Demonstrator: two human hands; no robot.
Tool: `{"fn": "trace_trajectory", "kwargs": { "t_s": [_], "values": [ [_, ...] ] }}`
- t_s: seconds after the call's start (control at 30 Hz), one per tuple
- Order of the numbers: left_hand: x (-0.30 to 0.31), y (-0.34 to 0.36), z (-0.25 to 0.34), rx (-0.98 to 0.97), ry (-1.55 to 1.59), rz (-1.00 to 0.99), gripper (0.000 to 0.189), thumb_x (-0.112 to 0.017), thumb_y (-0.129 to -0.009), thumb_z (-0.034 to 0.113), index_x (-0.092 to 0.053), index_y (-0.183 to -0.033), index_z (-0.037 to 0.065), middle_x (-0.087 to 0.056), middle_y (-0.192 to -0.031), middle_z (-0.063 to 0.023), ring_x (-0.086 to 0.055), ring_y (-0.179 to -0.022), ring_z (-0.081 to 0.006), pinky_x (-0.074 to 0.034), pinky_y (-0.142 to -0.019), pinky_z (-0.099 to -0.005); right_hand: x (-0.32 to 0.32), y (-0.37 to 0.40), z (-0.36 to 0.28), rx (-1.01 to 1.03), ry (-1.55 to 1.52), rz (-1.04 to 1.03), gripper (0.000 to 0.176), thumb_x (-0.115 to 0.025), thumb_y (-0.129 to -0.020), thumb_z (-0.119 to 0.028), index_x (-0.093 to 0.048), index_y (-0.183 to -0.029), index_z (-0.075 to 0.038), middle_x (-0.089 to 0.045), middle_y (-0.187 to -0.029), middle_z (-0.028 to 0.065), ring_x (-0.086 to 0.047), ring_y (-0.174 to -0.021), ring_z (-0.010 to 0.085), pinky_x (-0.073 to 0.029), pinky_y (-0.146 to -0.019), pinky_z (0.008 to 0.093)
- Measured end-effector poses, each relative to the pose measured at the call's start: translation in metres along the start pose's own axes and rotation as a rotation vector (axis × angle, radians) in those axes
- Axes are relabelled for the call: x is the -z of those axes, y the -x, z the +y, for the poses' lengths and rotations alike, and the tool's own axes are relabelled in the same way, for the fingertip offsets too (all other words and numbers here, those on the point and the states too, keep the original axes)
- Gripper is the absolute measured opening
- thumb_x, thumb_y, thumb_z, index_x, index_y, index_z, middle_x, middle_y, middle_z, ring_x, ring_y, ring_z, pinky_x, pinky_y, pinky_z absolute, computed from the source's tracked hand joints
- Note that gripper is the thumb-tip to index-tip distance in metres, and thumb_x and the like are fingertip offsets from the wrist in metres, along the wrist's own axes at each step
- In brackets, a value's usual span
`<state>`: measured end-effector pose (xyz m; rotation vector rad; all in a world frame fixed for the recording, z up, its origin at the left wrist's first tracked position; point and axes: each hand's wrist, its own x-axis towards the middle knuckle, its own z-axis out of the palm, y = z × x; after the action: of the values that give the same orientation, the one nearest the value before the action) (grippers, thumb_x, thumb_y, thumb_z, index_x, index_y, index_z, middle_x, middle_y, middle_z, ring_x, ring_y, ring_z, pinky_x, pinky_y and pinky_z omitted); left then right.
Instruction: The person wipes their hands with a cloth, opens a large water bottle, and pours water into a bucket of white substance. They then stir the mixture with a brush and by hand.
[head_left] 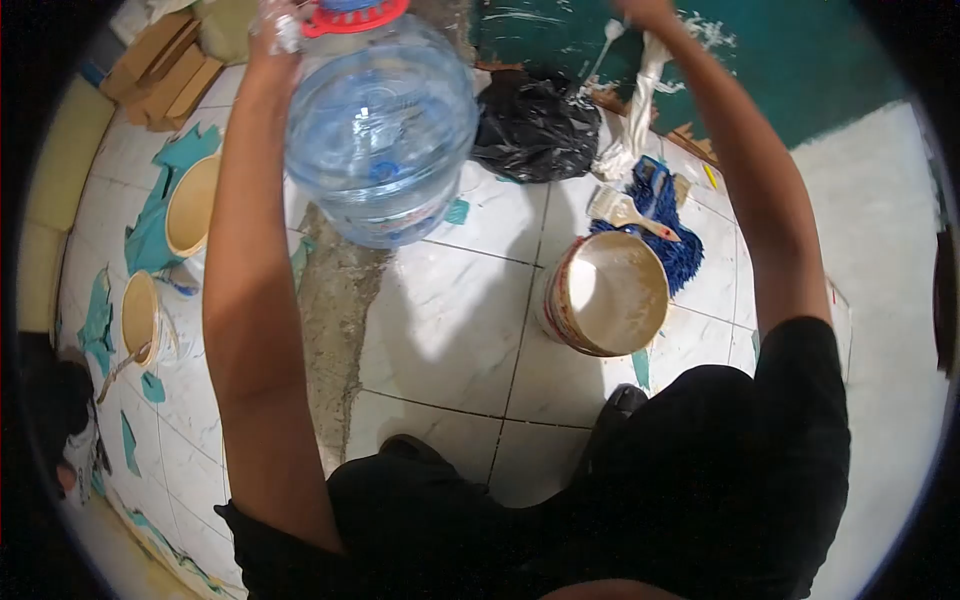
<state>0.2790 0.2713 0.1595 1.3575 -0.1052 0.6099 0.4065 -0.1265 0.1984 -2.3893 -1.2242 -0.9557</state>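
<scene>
At the top edge my left hand (278, 28), smeared with white, is beside the red handle (357, 16) of a large clear blue water jug (385, 130). The frame cuts off its fingers. My right hand (647, 10) reaches up to the top edge against a dark green wall, its fingers also out of sight. Just under it hangs a twisted white strip of cloth or plastic (640, 110), and a white-tipped stick (604, 45) is close by. A bucket (610, 295) with white paint inside stands before me. Behind it a paintbrush (632, 213) lies on a blue shaggy cloth (683, 255).
A black plastic bag (540, 125) lies by the green wall (800, 60). Two tubs (192, 205) stand at the left among peeled green paint flakes (97, 320). Cardboard (165, 75) is at the upper left. A rough concrete strip (340, 320) crosses the tiles.
</scene>
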Motion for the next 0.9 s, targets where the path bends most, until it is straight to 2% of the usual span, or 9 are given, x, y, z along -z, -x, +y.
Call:
{"fn": "trace_trajectory", "kwargs": {
  "t_s": [0.1, 0.17, 0.3, 0.5, 0.63, 0.67, 0.7, 0.83, 0.9],
  "values": [
    [0.009, -0.003, 0.004, -0.024, -0.025, 0.025, 0.051, -0.045, -0.085, 0.022, -0.039, -0.132, 0.004, -0.054, -0.116, -0.0154, -0.053, -0.103, -0.0223, -0.042, -0.091, -0.0345, -0.055, 0.13, 0.04, -0.018, 0.502, -0.563, 0.041, -0.058, -0.079, -0.038, -0.057, -0.104, -0.004, -0.063, -0.083, 0.0195, -0.062, -0.08, 0.0362, -0.049, -0.07, 0.0434],
    [0.019, -0.01, 0.002, -0.042, -0.064, 0.044, 0.051, -0.046, -0.084, 0.021, -0.039, -0.131, 0.004, -0.053, -0.117, -0.0155, -0.053, -0.104, -0.0228, -0.042, -0.092, -0.0348, -0.05, 0.166, -0.003, -0.573, 0.001, -0.427, 0.043, -0.061, -0.077, -0.037, -0.058, -0.103, -0.004, -0.062, -0.092, 0.0218, -0.06, -0.088, 0.035, -0.047, -0.076, 0.0442],
    [-0.016, 0.018, 0.027, 0.018, 0.103, 0.027, 0.061, -0.048, -0.069, 0.012, -0.041, -0.128, -0.003, -0.046, -0.126, -0.0193, -0.047, -0.116, -0.03, -0.036, -0.102, -0.043, -0.033, 0.222, -0.001, -0.586, 0.051, -0.877, 0.038, -0.065, -0.073, -0.03, -0.06, -0.097, -0.002, -0.062, -0.091, 0.0212, -0.06, -0.086, 0.0355, -0.047, -0.078, 0.0395],
    [-0.009, 0.005, 0.02, -0.029, 0.016, 0.039, 0.086, -0.056, -0.049, 0.023, -0.038, -0.129, -0.004, -0.045, -0.128, -0.019, -0.049, -0.113, -0.0315, -0.037, -0.101, -0.041, -0.01, 0.125, -0.046, -0.593, -0.804, -0.262, 0.021, -0.058, -0.085, -0.012, -0.059, -0.102, -0.001, -0.063, -0.095, 0.0063, -0.058, -0.087, 0.0133, -0.046, -0.081, 0.028],
    [-0.017, 0.012, 0.021, -0.045, 0.023, -0.014, 0.076, -0.054, -0.06, 0.025, -0.038, -0.129, -0.002, -0.045, -0.128, -0.0184, -0.05, -0.113, -0.0303, -0.038, -0.1, -0.0396, 0.039, -0.01, -0.133, 0.031, -0.416, 0.052, 0.035, -0.053, -0.088, -0.028, -0.057, -0.111, 0.0, -0.063, -0.099, 0.0069, -0.058, -0.094, 0.0158, -0.044, -0.083, 0.0297],
    [-0.018, 0.015, 0.021, -0.048, 0.025, -0.022, 0.073, -0.054, -0.063, 0.026, -0.038, -0.129, -0.001, -0.045, -0.128, -0.0183, -0.05, -0.112, -0.0299, -0.039, -0.099, -0.0393, 0.026, -0.036, -0.142, 0.151, -0.523, 0.194, 0.037, -0.059, -0.083, -0.038, -0.063, -0.102, -0.007, -0.064, -0.092, 0.0142, -0.062, -0.079, 0.0265, -0.048, -0.071, 0.0367],
    [-0.018, 0.015, 0.02, -0.053, 0.029, -0.028, 0.071, -0.053, -0.066, 0.026, -0.038, -0.129, 0.0, -0.045, -0.128, -0.0181, -0.05, -0.112, -0.0296, -0.039, -0.099, -0.039, 0.044, -0.067, -0.19, 0.106, -0.833, 0.154, 0.029, -0.063, -0.081, -0.022, -0.055, -0.102, -0.004, -0.058, -0.088, 0.0044, -0.055, -0.073, 0.0139, -0.046, -0.068, 0.0265],
    [-0.016, 0.017, 0.019, -0.124, 0.018, -0.077, 0.06, -0.052, -0.077, 0.028, -0.038, -0.13, 0.002, -0.045, -0.128, -0.0176, -0.051, -0.112, -0.0284, -0.04, -0.098, -0.0377, -0.016, -0.12, -0.217, 0.23, -1.052, -0.195, 0.039, -0.07, -0.074, -0.025, -0.057, -0.105, -0.005, -0.061, -0.094, 0.0074, -0.056, -0.086, 0.0145, -0.046, -0.077, 0.0301],
    [-0.011, 0.017, 0.013, -0.345, -0.035, -0.221, 0.04, -0.038, -0.092, 0.029, -0.041, -0.126, 0.007, -0.049, -0.124, -0.0166, -0.054, -0.105, -0.0255, -0.045, -0.09, -0.0357, -0.034, -0.116, -0.235, 0.279, -0.936, 0.008, 0.031, -0.071, -0.073, -0.021, -0.061, -0.096, -0.004, -0.064, -0.088, 0.0071, -0.057, -0.082, 0.0122, -0.047, -0.074, 0.0283]
  ]
}}
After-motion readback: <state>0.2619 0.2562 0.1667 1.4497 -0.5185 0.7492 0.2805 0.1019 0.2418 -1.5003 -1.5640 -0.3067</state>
